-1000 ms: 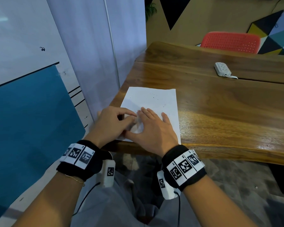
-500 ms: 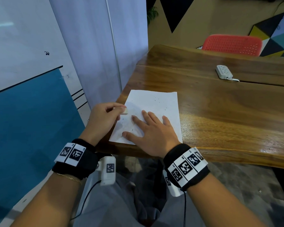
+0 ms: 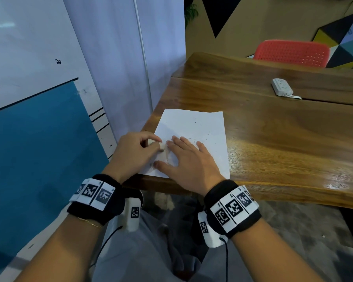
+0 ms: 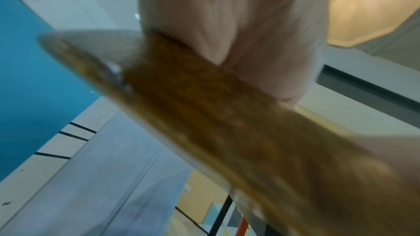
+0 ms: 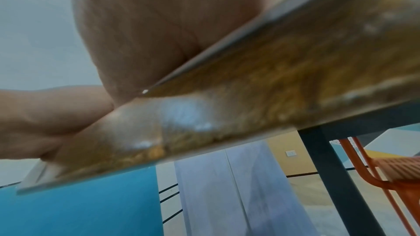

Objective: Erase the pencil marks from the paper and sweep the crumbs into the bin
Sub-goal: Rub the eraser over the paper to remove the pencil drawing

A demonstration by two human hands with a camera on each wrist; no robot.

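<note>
White paper (image 3: 194, 127) lies at the table's (image 3: 273, 139) near corner. Left hand (image 3: 135, 151) pinches eraser (image 3: 161, 146); right hand (image 3: 190, 159) presses flat. Crumbs (image 3: 200, 137) unswept; erasing apparently unfinished; no bin visible.

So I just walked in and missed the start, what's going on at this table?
A person is rubbing out pencil marks. The left hand pinches a small eraser against the paper, while the right hand lies flat on the sheet to hold it. Dark crumbs dot the paper's far half; no bin is in view.
</note>
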